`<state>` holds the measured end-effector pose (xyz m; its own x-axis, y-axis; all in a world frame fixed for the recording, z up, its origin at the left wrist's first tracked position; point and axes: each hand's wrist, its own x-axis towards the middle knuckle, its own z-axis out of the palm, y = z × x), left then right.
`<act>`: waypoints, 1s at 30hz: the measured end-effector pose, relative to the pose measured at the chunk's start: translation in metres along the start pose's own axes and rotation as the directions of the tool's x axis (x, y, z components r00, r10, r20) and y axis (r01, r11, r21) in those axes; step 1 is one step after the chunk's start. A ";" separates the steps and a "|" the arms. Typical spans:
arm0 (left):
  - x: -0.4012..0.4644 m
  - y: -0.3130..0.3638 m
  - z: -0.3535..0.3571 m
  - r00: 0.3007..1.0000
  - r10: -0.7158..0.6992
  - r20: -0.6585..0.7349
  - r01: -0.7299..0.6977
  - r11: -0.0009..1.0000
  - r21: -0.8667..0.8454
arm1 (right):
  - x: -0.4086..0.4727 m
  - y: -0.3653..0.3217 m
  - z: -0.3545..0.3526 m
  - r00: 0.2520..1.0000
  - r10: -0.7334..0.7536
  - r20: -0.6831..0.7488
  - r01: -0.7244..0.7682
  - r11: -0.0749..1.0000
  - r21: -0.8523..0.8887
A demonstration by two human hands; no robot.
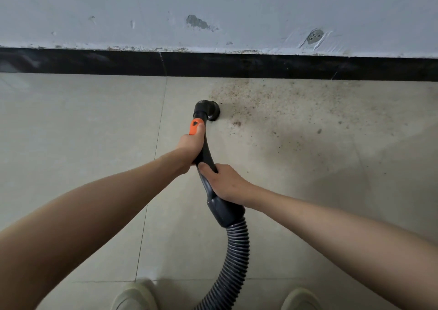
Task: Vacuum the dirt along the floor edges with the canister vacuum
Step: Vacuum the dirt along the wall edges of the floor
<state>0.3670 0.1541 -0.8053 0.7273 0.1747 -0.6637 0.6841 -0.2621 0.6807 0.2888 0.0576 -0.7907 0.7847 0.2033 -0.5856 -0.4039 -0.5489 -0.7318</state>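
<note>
Both hands grip the black vacuum wand (206, 153), which points down and away toward the wall. The left hand (191, 147) wraps the upper part, its thumb lying along the orange slider (195, 126). The right hand (225, 182) clasps the wand just behind it, fingers curled round the tube above the grey cuff (225, 211), where the ribbed hose (233, 262) joins and loops back between two pale shoes (135, 295).

The round black nozzle (211, 111) rests on the beige tiled floor (83, 131), at the left rim of a patch of brown gritty dirt (272, 101). The dirt spreads rightward and up to the black skirting board (237, 66), which runs along the foot of a scuffed white wall (237, 6). The canister itself is out of view.
</note>
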 end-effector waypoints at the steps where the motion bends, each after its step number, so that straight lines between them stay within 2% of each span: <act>1: 0.004 0.003 0.000 1.000 -0.002 0.000 0.002 1.000 -0.013 | 0.006 -0.002 -0.002 1.000 -0.001 -0.002 0.001 1.000 0.015; 9: 0.039 0.022 0.011 0.999 0.023 -0.035 -0.024 0.999 -0.024 | 0.048 0.000 -0.023 1.000 0.013 0.008 -0.014 0.994 0.111; 13: 0.055 0.037 0.016 0.998 0.027 -0.053 -0.029 0.999 -0.039 | 0.063 0.003 -0.028 0.995 0.087 0.053 -0.099 0.944 0.315; 16: 0.066 0.043 0.018 0.998 0.032 -0.060 -0.038 0.995 -0.091 | 0.070 0.011 -0.026 0.996 0.063 0.065 -0.083 0.919 0.386; 20: 0.081 0.043 0.018 0.997 0.023 -0.077 -0.035 0.986 -0.161 | 0.074 0.025 -0.021 0.999 0.034 -0.021 -0.026 0.952 0.304; 26: 0.093 0.042 0.030 0.994 0.026 -0.108 -0.046 0.981 -0.188 | 0.075 0.041 -0.018 0.963 0.015 -0.268 0.043 0.977 0.210; 30: 0.096 0.040 0.038 0.995 -0.008 -0.102 -0.010 0.985 -0.170 | 0.077 0.048 -0.025 0.958 0.001 -0.286 0.042 0.989 0.144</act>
<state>0.4623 0.1246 -0.8532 0.7237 0.2729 -0.6338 0.6764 -0.0984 0.7300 0.3413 0.0269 -0.8619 0.8861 -0.0380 -0.4619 -0.4340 -0.4176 -0.7983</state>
